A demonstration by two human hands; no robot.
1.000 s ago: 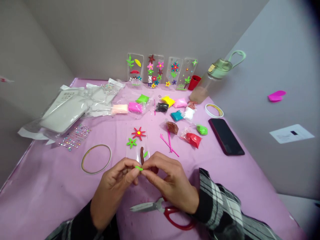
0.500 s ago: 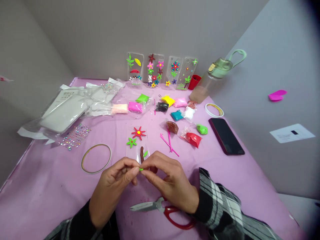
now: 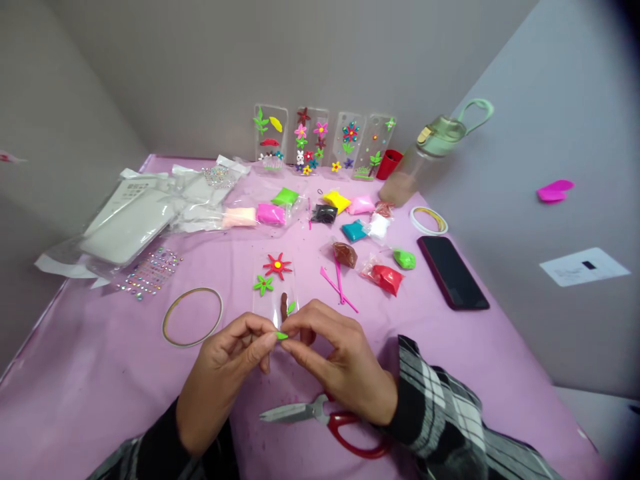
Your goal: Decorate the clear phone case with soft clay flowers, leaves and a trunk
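A small piece of green clay (image 3: pixel 282 336), pointed like a leaf, is between the fingertips of both hands. My left hand (image 3: pixel 233 360) pinches its left end between thumb and forefinger. At the other end, the thumb and forefinger of my right hand (image 3: pixel 340 357) close on it. Just beyond the fingers lies a clear phone case (image 3: pixel 275 308), its near part hidden by my hands. It bears a red clay flower (image 3: pixel 277 266), a green clay flower (image 3: pixel 263 285) and a brown clay stem (image 3: pixel 284 305) with a green leaf (image 3: pixel 291 307).
Scissors (image 3: pixel 295 412) lie partly under my right wrist. Pink tools (image 3: pixel 341 287), several clay packets (image 3: pixel 385 278) and a phone (image 3: pixel 453 272) are on the right. Tape rings, a gem sheet (image 3: pixel 153 272) and bagged cases (image 3: pixel 133 223) lie left. Decorated cases (image 3: pixel 311 141) and a bottle (image 3: pixel 417 160) stand behind.
The fingertips have shifted slightly, and more of the green clay now shows between them. Both hands stay in nearly the same place.
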